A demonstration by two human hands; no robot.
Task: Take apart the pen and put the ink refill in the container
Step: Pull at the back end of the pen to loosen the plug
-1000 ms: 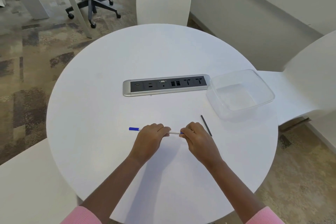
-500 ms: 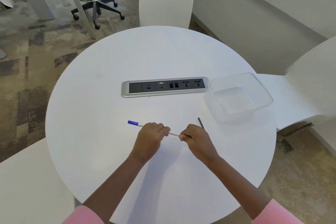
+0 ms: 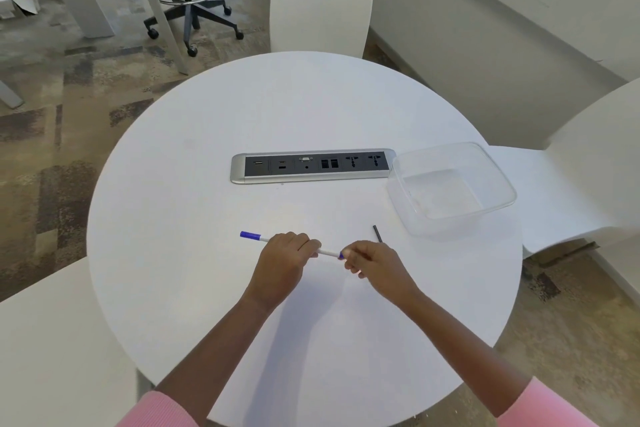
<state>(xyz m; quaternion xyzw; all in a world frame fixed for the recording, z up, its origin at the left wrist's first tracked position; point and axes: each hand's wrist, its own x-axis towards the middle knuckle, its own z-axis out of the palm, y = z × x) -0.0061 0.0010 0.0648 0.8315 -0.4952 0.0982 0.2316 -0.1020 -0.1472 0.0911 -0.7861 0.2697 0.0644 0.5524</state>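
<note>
- Since a moment ago the pen point(image 3: 325, 251) has tipped a little, its blue cap end now higher toward the left, and the right hand point(image 3: 372, 262) covers more of the dark stick point(image 3: 377, 233).
- Left hand point(image 3: 285, 258) is closed round the pen's middle; right fingertips pinch its blue right end, low of centre.
- Clear tub point(image 3: 498, 177) sits at the right of the table point(image 3: 194, 191), with nothing in it.
- Dark stick lies on the table between tub and right hand.
- Socket strip point(image 3: 313, 166) touches the tub's left corner.
</note>
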